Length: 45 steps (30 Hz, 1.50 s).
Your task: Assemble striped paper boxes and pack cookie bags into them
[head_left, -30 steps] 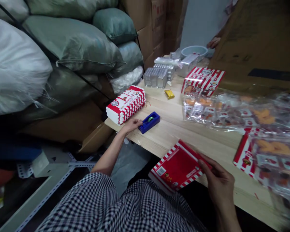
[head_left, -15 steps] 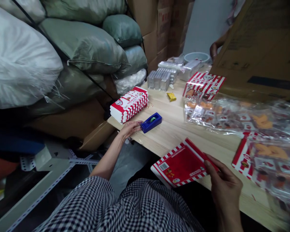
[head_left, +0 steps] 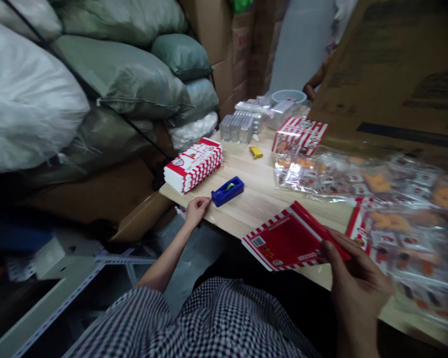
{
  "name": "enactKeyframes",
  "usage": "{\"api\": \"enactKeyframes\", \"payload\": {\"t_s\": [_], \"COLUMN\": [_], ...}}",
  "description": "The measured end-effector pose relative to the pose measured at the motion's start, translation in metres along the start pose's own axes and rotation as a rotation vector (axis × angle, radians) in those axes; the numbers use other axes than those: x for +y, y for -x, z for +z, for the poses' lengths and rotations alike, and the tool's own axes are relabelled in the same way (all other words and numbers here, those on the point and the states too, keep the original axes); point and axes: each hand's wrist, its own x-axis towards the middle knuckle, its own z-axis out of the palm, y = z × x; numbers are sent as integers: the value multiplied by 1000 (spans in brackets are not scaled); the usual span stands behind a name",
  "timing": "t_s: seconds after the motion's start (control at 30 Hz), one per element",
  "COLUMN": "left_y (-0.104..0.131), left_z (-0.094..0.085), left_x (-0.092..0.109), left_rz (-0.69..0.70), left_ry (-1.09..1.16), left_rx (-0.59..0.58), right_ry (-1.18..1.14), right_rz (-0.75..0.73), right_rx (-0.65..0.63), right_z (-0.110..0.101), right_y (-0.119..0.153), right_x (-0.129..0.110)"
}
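My right hand (head_left: 358, 268) holds a red-and-white striped flat box (head_left: 291, 238) by its right end, over the table's front edge. At the table edge, my left hand (head_left: 197, 210) has its fingers pinched together beside the near end of a blue tape dispenser (head_left: 227, 191). Whatever those fingers hold, if anything, is too small to make out. A stack of striped flat boxes (head_left: 193, 164) lies behind the left hand, left of the dispenser.
Clear packets of snacks (head_left: 332, 176) cover the table's right side. Behind are a yellow packet (head_left: 256, 152), clear trays (head_left: 239, 127), a striped box (head_left: 300, 135) and a pale basin (head_left: 288, 96). A large carton (head_left: 395, 79) partly hides another person's arm (head_left: 315, 84). Sacks (head_left: 123, 74) are piled left.
My left hand's fingers have drawn together into a pinch near the tape dispenser. The box in my right hand has tilted slightly. The whole view has shifted a little.
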Motion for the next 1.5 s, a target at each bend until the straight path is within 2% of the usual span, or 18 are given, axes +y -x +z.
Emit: {"api": "enactKeyframes", "payload": {"t_s": [0.1, 0.23, 0.3, 0.37, 0.47, 0.63, 0.77, 0.87, 1.03, 1.1, 1.33, 1.43, 1.5], "left_y": [43, 109, 130, 138, 135, 129, 129, 130, 135, 137, 138, 140, 138], "left_z": [19, 62, 87, 108, 129, 137, 142, 147, 155, 158, 166, 168, 168], "left_x": [33, 98, 122, 132, 128, 110, 107, 107, 109, 110, 112, 107, 98], "left_rz": [47, 62, 23, -22, -85, -151, -146, -79, 36, 40, -160, -161, -165], "left_ry": [61, 331, 382, 415, 447, 444, 422, 399, 331, 323, 395, 373, 371], "left_rx": [-60, -359, -512, -587, -597, -561, -571, -556, -388, -360, -531, -506, -467], "right_ry": [80, 189, 200, 207, 210, 155, 180, 171, 125, 116, 110, 96, 103], "right_rz": [-183, -369, -416, -444, -463, -403, -332, -322, -251, -216, -153, -128, -128], "right_rx": [-81, -158, -194, -223, -257, -306, -488, -580, -507, -475, -370, -364, -316], "right_z": [3, 15, 20, 23, 25, 24, 21, 18, 14, 13, 10, 8, 6], "right_y": [6, 9, 8, 6, 4, 0, -10, -16, -17, -16, -11, -8, -7], "right_x": [-9, -3, 2, 5, 6, 2, 1, 3, -2, -5, -5, -5, -8]}}
